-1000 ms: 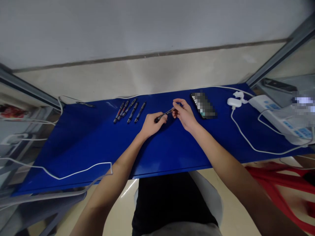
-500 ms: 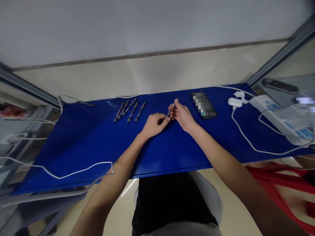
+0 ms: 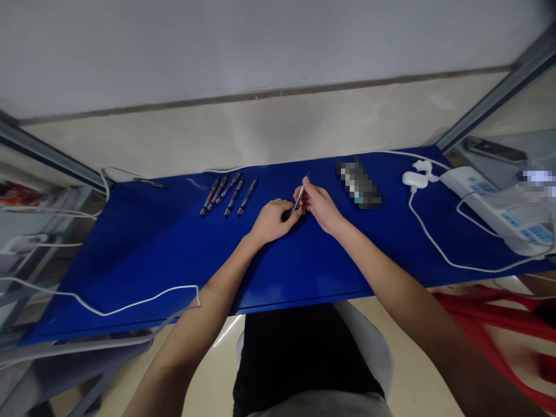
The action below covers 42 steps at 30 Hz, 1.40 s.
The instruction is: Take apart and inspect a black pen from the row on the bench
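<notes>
Both hands meet over the middle of the blue table (image 3: 156,260). My left hand (image 3: 271,220) is closed around the dark lower end of a pen (image 3: 297,200). My right hand (image 3: 319,204) pinches the pen's upper part, which points up and away from me. A row of several similar pens (image 3: 228,195) lies on the table to the left of my hands, apart from them.
A phone (image 3: 358,184) lies right of my hands. Further right are a white charger (image 3: 413,179) with its cable and a white power strip (image 3: 499,211). A white cable (image 3: 130,301) loops over the table's left front. A red chair (image 3: 499,330) stands at the lower right.
The pen has swung from lying nearly flat between my hands to pointing steeply upward. My right hand has moved slightly left, closer to my left hand.
</notes>
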### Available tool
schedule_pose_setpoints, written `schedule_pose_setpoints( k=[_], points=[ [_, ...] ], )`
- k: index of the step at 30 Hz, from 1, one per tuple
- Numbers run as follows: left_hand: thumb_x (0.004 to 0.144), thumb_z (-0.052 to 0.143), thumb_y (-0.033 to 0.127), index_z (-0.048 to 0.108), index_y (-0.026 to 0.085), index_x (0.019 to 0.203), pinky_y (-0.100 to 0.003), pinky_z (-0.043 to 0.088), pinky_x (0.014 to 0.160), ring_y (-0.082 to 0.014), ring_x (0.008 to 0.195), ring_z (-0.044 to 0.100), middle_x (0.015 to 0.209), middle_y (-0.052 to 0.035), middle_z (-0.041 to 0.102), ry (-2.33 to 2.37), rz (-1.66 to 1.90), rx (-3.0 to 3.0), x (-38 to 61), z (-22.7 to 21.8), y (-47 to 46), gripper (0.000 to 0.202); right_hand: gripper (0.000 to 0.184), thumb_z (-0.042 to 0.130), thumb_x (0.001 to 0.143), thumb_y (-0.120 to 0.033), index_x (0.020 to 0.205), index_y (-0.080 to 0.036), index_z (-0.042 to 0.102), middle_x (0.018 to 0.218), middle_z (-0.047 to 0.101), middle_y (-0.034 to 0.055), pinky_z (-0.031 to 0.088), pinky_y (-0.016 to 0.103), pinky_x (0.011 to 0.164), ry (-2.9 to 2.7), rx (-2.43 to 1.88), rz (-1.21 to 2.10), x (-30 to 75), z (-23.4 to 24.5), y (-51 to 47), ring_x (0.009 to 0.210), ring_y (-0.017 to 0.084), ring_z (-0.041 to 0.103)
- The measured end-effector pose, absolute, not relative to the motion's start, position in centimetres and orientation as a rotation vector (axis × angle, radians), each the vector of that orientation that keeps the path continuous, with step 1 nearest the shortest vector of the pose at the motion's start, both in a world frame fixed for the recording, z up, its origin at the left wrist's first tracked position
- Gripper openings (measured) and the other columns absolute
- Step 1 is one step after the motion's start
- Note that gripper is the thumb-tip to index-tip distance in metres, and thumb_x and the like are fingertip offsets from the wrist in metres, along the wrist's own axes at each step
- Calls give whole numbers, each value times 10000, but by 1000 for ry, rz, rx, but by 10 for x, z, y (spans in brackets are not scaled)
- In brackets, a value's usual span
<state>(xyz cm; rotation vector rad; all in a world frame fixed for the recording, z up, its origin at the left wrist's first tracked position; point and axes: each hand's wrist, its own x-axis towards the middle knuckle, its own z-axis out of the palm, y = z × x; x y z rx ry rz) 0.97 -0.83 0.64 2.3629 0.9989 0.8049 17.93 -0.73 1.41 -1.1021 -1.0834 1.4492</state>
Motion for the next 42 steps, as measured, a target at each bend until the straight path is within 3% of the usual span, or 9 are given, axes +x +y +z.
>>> schedule_pose_setpoints(
  k=[9,33,42],
  points=[
    [1003,526,386,512,214,681,-344,434,731,-167,650,529,616,9,552,986,826,2381,10,3,-8,365,568,632,862,-759,752,-204,680,659,502,-2,405,262,550,-1127,-1080,1449,178,13,-8,599,125,488],
    [1014,531,347,488,206,675,-326,410,729,-144,624,491,605,26,540,971,826,2394,10,2,-7,370,612,652,814,-797,726,-192,684,627,522,-2,399,259,538,-1138,-1114,1386,177,15,-9,570,115,499],
    [1037,479,411,435,209,656,-317,390,686,-146,633,482,595,24,489,1007,805,2370,10,4,-7,433,622,613,849,-791,737,-184,688,619,557,5,386,249,526,-1093,-1134,1336,180,15,-6,552,106,527]
  ],
)
